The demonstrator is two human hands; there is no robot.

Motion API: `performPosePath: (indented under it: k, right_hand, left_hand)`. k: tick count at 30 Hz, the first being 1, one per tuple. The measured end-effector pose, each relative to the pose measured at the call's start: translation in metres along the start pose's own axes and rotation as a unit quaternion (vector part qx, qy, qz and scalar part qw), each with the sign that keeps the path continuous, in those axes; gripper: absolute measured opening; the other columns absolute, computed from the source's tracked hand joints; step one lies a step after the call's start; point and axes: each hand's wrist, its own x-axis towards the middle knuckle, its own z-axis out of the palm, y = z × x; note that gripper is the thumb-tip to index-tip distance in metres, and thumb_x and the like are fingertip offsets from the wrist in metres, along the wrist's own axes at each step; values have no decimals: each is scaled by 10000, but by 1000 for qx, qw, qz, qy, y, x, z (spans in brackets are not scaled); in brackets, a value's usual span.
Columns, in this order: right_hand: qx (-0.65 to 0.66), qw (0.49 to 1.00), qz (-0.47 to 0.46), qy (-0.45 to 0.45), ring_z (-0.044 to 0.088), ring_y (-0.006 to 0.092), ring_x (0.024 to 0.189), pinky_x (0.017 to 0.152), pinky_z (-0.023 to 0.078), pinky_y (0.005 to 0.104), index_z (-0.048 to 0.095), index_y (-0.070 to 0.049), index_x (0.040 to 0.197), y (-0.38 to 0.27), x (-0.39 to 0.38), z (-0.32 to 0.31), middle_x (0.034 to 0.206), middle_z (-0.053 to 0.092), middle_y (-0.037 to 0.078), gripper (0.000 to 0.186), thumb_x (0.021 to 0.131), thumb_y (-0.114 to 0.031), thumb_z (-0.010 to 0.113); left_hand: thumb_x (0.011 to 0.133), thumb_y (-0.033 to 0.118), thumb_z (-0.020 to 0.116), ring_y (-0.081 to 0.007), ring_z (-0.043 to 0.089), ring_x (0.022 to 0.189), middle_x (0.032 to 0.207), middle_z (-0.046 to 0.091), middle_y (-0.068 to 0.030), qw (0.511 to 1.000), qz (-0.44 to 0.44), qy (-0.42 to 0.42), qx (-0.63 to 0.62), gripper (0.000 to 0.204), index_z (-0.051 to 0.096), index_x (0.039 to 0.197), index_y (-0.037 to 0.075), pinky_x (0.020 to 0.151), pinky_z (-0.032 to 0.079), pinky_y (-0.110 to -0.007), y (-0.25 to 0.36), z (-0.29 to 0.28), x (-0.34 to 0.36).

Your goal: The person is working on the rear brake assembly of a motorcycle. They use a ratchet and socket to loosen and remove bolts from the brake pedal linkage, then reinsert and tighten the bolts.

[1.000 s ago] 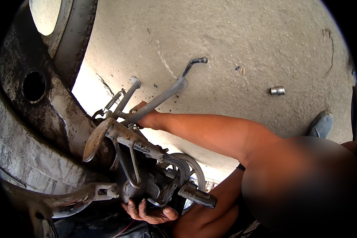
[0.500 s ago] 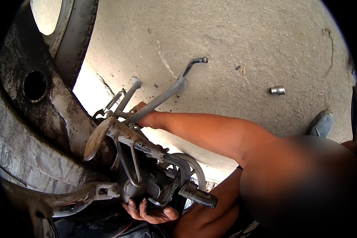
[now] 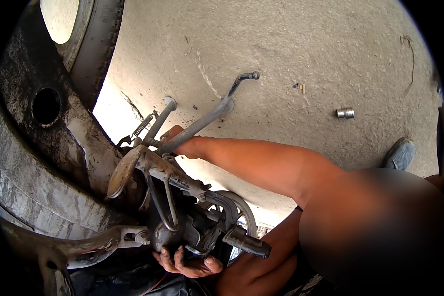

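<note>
My right forearm crosses from the right toward a grey metal motorcycle stand. My right hand lies just behind the stand's bars, and most of its fingers are hidden. At the bottom, my left hand curls its fingers and thumb against a grimy, rounded engine part of the motorcycle. Beside the stand are a coil spring and a worn pedal-like metal plate. A bent metal rod hangs over the engine part, and a black rubber footpeg sticks out to its right.
A tyre and a dirty panel with a round hole fill the left. On the concrete floor lie a silver socket and small scraps. A grey shoe is at the right. A blurred patch covers the lower right.
The motorcycle's parts at the left sit very slightly further right in the picture. Both hands stay in nearly the same places.
</note>
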Motion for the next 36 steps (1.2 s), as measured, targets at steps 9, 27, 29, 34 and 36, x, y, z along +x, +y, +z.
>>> performPosePath:
  k: [9, 27, 29, 34, 36]
  right_hand:
    - [-12, 1000, -10, 7, 498, 131, 499, 420, 395, 300, 571, -15, 602, 1, -9, -7, 568, 549, 67, 311, 850, -176, 670]
    - [12, 997, 71, 18, 564, 154, 585, 555, 510, 312, 644, -6, 747, -4, -18, -4, 686, 613, 59, 203, 900, -130, 595]
    - [-41, 996, 75, 30, 595, 174, 609, 583, 533, 328, 637, 1, 744, -7, -20, -2, 700, 624, 74, 207, 899, -129, 597]
    - [37, 997, 69, 10, 565, 148, 593, 542, 489, 318, 643, 2, 745, -3, -16, -6, 674, 606, 50, 213, 894, -145, 603]
    - [50, 997, 61, 2, 565, 148, 578, 508, 490, 307, 636, 6, 746, -2, -14, -5, 668, 599, 57, 239, 873, -196, 639]
  left_hand:
    - [832, 481, 461, -425, 335, 1286, 1296, 411, -270, 1000, 27, 0, -2, 616, 522, 1165, -33, 1056, 183, -668, -2, 0, 1]
    - [813, 469, 459, -433, 371, 1243, 1210, 457, -271, 998, 32, 45, -2, 593, 543, 1110, -37, 1030, 233, -668, 0, 6, 4]
    - [746, 437, 467, -399, 488, 1134, 1021, 555, -254, 992, 16, 129, 7, 564, 603, 950, -71, 996, 305, -664, 1, 17, 4]
    - [748, 444, 475, -409, 466, 1159, 1056, 545, -263, 994, 34, 108, 5, 566, 598, 960, -65, 1002, 291, -668, 1, 15, 7]
    - [778, 459, 470, -413, 415, 1212, 1149, 499, -264, 997, 25, 71, 1, 577, 572, 1033, -49, 1025, 245, -671, 1, 11, 6]
